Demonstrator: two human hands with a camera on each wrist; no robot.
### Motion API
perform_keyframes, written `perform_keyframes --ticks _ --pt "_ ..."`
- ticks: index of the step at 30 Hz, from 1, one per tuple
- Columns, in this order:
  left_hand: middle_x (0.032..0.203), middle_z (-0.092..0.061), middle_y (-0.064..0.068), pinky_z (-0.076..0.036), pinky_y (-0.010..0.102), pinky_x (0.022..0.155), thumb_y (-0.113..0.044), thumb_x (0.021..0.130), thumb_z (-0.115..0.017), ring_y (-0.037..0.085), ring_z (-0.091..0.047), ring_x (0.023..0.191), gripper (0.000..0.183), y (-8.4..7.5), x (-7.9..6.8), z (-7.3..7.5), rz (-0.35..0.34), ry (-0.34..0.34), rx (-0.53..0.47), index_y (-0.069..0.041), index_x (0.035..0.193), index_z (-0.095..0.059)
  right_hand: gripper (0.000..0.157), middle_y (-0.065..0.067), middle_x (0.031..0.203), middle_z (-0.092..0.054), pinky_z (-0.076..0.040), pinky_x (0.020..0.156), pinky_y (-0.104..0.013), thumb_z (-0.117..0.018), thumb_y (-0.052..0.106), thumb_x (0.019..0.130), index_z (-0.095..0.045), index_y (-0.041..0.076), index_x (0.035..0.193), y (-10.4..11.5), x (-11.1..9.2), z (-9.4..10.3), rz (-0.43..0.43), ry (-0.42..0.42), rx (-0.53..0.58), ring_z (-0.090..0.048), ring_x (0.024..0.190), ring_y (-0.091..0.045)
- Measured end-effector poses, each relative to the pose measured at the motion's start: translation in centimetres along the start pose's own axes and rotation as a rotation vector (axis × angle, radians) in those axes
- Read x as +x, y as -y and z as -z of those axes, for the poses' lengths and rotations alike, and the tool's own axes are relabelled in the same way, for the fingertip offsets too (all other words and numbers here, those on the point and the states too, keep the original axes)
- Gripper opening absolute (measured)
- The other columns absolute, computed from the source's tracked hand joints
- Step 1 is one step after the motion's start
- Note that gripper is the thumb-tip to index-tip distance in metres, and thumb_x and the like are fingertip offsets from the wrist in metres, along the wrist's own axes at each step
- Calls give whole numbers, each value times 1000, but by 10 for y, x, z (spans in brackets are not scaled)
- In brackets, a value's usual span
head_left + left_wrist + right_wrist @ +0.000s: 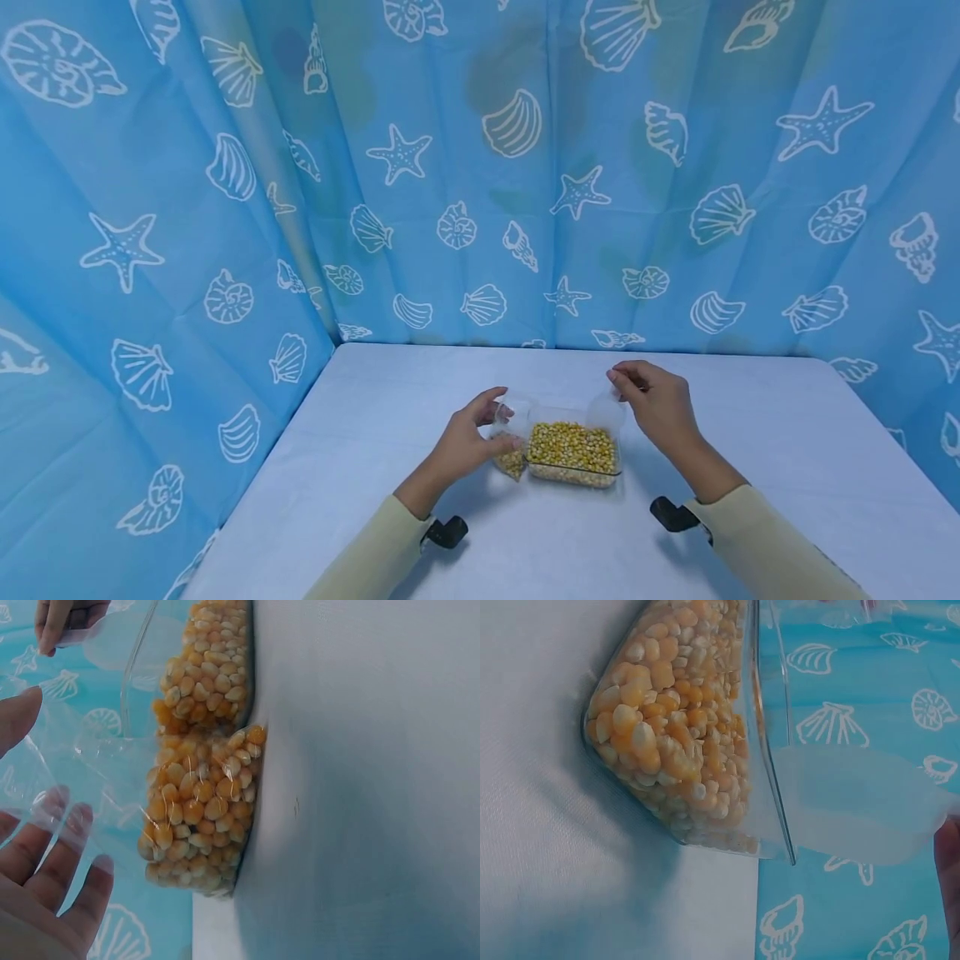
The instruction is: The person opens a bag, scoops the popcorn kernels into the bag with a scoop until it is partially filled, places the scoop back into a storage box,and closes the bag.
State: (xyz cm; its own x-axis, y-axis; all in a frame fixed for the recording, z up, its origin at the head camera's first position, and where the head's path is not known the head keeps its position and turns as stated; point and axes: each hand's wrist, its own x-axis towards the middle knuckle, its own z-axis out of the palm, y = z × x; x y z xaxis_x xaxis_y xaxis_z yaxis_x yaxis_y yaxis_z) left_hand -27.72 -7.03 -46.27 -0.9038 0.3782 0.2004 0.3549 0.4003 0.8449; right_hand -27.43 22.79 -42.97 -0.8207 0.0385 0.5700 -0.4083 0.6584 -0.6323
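A clear rectangular container (576,478) of yellow corn kernels (570,446) stands on the table between the hands. Beside its left end, a clear plastic bag (199,817) rests upright on the table, its lower part filled with kernels. My left hand (467,437) holds the bag's loose upper part, thumb on one side and fingers on the other, the plastic spread between them. Pinched by its handle in my right hand (660,407) is a translucent white scoop (859,802). The scoop's bowl hangs at the container's back right rim, above the kernels; no kernels show in it.
A white cloth covers the table (772,467). Blue curtains (450,167) with white shells and starfish hang behind the table and along its left side. Each sleeve carries a black wrist mount, one left (447,532) and one right (672,514).
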Motion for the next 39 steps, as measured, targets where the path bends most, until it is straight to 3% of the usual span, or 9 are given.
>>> perform_keyframes --ticks 7,11,21,28,39 --pt "101 -59 -6 -43 50 98 -30 75 -85 25 -54 120 83 0 3 -4 30 -15 42 -15 146 -43 31 -5 85 -65 -53 64 -20 -58 35 99 -67 6 108 -7 3 1 -267 4 49 -66 75 -18" --pt "102 -59 -7 -43 50 98 -30 74 -86 27 -53 121 82 0 2 -5 43 -12 38 -18 144 -46 34 -10 91 -64 -54 66 -21 -57 35 99 -65 4 110 -14 4 1 -360 20 125 -66 78 -21" --pt "121 -62 -9 -43 53 96 -27 78 -84 28 -52 123 76 3 1 -6 43 16 7 -27 143 -45 37 -15 97 -62 -55 68 -22 -58 35 98 -61 1 114 -23 1 -3 -480 49 256 -65 81 -20" --pt "119 -62 -10 -47 50 92 -26 78 -84 25 -55 119 77 4 1 -6 37 33 -15 -27 143 -44 39 -18 104 -60 -55 72 -23 -56 35 99 -58 1 118 -26 -3 -7 -565 97 319 -65 86 -22" --pt "120 -63 -6 -43 53 96 -24 79 -83 24 -55 120 77 5 0 -6 37 37 -20 -27 145 -42 39 -16 102 -59 -56 75 -31 -56 30 100 -54 -1 123 -36 -13 -15 -695 138 436 -65 81 -18"
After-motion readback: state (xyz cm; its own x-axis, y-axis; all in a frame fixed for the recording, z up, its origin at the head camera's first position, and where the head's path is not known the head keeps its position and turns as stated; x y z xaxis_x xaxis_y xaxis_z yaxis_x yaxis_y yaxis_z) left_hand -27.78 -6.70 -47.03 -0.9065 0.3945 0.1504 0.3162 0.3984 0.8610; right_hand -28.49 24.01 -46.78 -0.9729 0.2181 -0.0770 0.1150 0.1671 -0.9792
